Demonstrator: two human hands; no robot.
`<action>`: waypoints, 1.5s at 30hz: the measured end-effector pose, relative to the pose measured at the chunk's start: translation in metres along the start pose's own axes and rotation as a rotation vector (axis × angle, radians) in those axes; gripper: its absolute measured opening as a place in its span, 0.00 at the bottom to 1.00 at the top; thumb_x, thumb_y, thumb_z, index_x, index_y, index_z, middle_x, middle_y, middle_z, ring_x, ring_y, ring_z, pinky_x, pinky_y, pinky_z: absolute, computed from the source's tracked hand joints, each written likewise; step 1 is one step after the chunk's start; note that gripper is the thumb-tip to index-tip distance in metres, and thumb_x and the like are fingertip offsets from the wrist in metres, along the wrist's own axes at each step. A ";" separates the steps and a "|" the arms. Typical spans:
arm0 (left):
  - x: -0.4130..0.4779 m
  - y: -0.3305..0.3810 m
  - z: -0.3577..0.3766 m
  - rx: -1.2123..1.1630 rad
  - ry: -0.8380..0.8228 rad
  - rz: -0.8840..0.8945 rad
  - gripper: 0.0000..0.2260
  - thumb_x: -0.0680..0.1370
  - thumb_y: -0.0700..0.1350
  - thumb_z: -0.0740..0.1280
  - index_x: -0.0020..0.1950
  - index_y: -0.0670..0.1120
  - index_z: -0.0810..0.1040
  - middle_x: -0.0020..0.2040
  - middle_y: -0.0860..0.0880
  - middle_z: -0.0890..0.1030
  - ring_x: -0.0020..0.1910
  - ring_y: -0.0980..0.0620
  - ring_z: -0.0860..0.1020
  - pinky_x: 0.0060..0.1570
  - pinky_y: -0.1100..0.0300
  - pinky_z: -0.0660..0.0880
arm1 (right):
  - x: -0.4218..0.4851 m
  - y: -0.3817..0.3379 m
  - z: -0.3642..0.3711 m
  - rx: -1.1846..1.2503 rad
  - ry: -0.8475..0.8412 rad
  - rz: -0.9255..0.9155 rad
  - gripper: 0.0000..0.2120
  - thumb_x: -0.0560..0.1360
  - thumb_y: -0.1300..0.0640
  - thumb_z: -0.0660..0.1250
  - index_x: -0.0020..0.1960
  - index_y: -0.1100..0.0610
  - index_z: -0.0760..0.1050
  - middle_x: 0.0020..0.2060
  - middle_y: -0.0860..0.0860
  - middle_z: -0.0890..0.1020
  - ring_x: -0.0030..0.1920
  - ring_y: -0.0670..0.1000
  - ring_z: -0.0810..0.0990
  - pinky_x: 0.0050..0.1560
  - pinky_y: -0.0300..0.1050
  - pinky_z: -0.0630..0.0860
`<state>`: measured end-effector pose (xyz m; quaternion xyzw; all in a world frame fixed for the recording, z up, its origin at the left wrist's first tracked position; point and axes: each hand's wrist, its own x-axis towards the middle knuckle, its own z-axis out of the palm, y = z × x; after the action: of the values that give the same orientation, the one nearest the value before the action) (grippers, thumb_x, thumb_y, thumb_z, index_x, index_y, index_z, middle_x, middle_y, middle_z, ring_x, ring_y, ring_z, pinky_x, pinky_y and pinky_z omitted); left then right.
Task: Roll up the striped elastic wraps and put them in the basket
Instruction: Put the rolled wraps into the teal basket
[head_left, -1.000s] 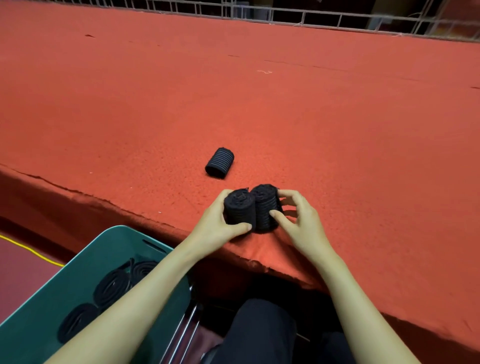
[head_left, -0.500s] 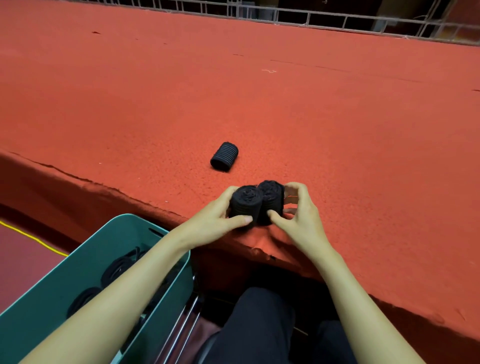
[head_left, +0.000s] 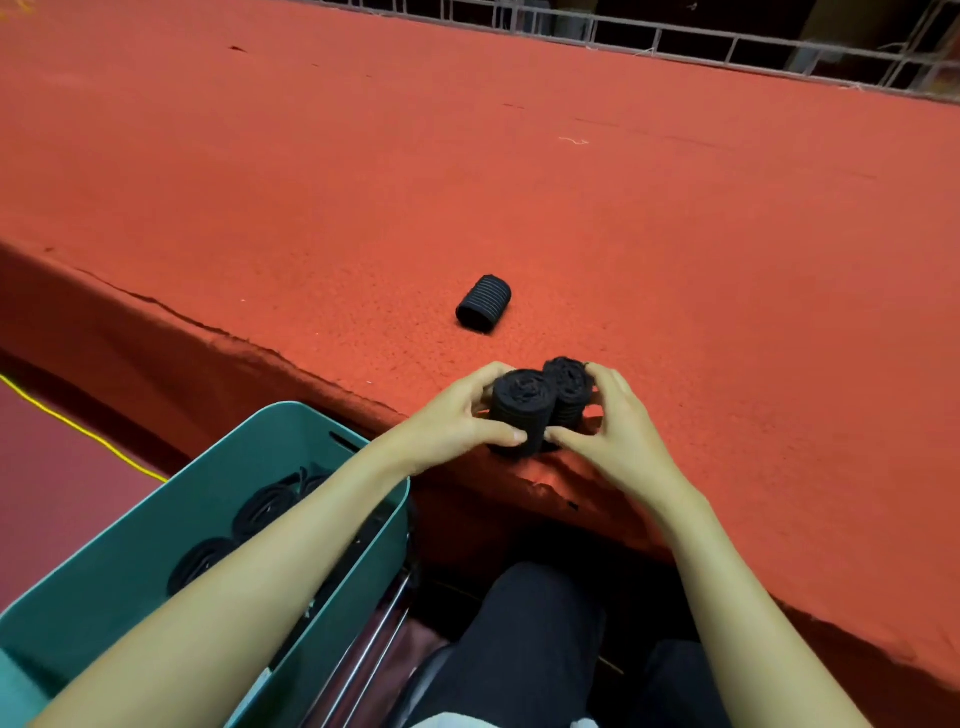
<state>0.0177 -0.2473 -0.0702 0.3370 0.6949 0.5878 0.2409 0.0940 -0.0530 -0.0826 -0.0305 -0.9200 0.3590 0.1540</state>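
Some coiled wraps already in the green basket; left hand grips the left roll, right hand the right roll, both upright and touching at the bench edge, third roll lying farther back, so three seemingly left to bin.

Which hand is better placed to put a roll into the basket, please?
Left, probably: the left hand grips the nearer roll and the basket sits beside that arm; the right hand, gripping the other roll, would need to cross.
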 end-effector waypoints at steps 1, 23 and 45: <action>0.000 0.002 0.000 0.001 -0.010 0.003 0.19 0.67 0.38 0.70 0.56 0.49 0.72 0.52 0.55 0.79 0.54 0.61 0.76 0.57 0.67 0.69 | 0.002 -0.001 0.000 0.004 0.006 0.000 0.33 0.66 0.58 0.77 0.68 0.57 0.67 0.57 0.45 0.69 0.58 0.44 0.70 0.58 0.34 0.63; -0.194 -0.056 -0.114 0.649 0.334 -0.490 0.19 0.64 0.41 0.77 0.44 0.54 0.69 0.40 0.55 0.80 0.39 0.56 0.77 0.43 0.59 0.73 | 0.021 -0.119 0.141 0.171 -0.640 -0.264 0.25 0.68 0.59 0.73 0.56 0.47 0.62 0.49 0.50 0.77 0.46 0.50 0.78 0.45 0.48 0.74; -0.229 -0.120 -0.116 1.115 -0.254 -0.992 0.25 0.67 0.51 0.75 0.60 0.47 0.72 0.57 0.47 0.78 0.54 0.45 0.78 0.43 0.56 0.72 | -0.049 -0.161 0.281 -0.438 -1.373 -0.534 0.31 0.65 0.52 0.78 0.60 0.60 0.67 0.53 0.59 0.77 0.51 0.59 0.75 0.45 0.47 0.70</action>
<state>0.0612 -0.5055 -0.1794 0.1219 0.9263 -0.0714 0.3494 0.0634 -0.3629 -0.1824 0.3927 -0.8355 0.0578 -0.3799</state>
